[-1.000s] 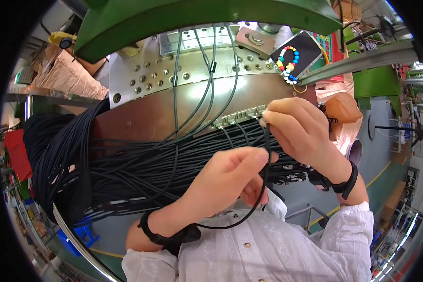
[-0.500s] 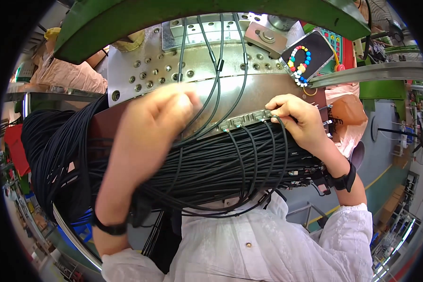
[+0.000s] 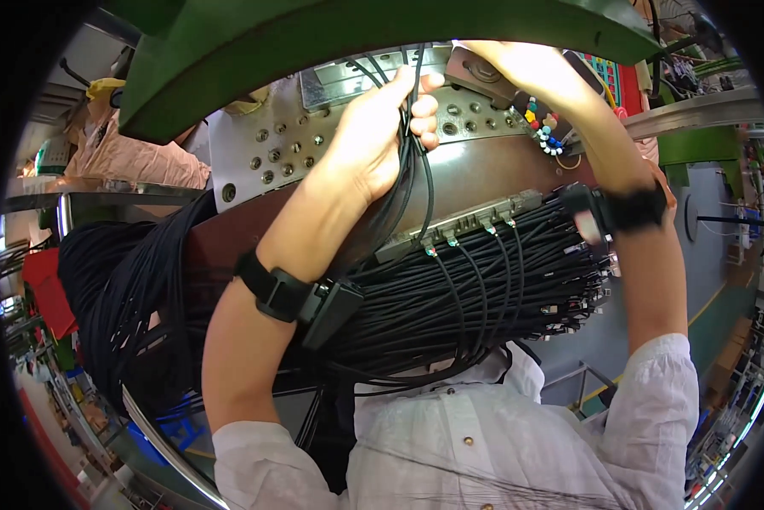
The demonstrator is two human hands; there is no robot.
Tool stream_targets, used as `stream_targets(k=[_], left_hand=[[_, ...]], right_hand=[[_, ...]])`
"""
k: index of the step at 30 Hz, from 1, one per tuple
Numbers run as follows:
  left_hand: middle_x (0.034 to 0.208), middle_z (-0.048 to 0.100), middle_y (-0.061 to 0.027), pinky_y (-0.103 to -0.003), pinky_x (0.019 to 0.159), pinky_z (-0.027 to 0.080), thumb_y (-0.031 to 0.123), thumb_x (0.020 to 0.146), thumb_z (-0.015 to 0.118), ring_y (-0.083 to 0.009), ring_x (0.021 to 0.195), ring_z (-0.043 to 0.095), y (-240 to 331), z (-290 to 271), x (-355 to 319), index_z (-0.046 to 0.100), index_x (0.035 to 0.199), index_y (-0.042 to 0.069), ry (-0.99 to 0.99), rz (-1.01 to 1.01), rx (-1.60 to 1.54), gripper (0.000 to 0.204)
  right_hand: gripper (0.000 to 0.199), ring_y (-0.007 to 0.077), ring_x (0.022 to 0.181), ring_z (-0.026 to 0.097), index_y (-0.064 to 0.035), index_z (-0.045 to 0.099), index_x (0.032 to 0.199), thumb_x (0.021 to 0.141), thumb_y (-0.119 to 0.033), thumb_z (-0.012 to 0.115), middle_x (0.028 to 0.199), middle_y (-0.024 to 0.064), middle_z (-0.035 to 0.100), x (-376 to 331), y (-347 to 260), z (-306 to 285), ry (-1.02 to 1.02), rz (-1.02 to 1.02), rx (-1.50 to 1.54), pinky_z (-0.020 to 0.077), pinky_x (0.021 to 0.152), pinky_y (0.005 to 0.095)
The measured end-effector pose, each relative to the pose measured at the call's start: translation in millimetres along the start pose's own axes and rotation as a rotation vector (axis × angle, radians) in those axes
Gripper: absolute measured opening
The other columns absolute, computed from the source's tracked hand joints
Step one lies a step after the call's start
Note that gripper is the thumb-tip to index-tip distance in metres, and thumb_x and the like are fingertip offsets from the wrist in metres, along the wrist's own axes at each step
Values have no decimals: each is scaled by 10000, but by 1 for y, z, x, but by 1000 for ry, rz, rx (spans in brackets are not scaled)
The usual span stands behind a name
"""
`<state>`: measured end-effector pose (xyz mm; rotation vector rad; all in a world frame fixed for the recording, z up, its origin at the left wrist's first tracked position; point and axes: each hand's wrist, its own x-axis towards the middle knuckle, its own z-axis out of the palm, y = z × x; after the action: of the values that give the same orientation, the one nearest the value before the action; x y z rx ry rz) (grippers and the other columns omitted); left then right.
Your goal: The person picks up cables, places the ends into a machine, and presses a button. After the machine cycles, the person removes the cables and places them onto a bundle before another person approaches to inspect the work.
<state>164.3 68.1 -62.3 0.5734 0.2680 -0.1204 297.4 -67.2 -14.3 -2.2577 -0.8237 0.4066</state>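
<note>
This is a factory floor, a cable assembly or testing station. A heavy green machine frame (image 3: 331,51) arches over a drilled metal plate (image 3: 288,153), and a thick bundle of black cables (image 3: 450,297) runs to a long connector strip (image 3: 458,223). A button panel (image 3: 545,127) sits on the machine, and painted yellow floor lines (image 3: 713,297) and more green machinery (image 3: 696,144) show behind.

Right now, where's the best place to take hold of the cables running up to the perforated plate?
Probably where the left hand already closes: the few black cables gathered into one strand above the connector strip. Come from the left, fingers wrapped across; lower down they fan into the loose bundle.
</note>
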Motion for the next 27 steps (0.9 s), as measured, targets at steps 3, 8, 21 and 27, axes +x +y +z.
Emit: stream_targets(k=[3, 8, 21, 27], left_hand=[[665, 436, -11, -273, 542, 412, 309, 976, 389, -116, 563, 404, 4, 10, -11, 504, 996, -20, 67, 23, 94, 349], [651, 417, -1, -256, 523, 394, 308, 974, 393, -102, 549, 396, 13, 20, -43, 503, 1016, -18, 35, -2, 55, 346], [470, 279, 66, -209, 291, 171, 345, 963, 405, -42, 347, 233, 14, 50, -202, 382, 677, 145, 403, -93, 98, 349], [455, 300, 60, -199, 289, 168, 362, 967, 382, -40, 328, 268, -3, 57, -221, 361, 649, 150, 493, -70, 263, 383]], right_hand=[[283, 179, 829, 591, -29, 611, 1037, 882, -248, 521, 887, 78, 623, 71, 44, 26, 259, -165, -470, 473, 724, 315], [345, 169, 733, 589, -26, 599, 1065, 880, -309, 527, 806, 86, 614, 88, 104, 30, 412, -504, -619, 475, 688, 312], [381, 122, 648, 556, 14, 653, 870, 845, -357, 570, 689, 80, 628, -53, -40, 54, -267, -342, 82, 437, 608, 280], [293, 159, 648, 571, -3, 656, 877, 839, -289, 605, 740, 99, 644, -39, -36, 74, -268, -403, 283, 459, 644, 287]])
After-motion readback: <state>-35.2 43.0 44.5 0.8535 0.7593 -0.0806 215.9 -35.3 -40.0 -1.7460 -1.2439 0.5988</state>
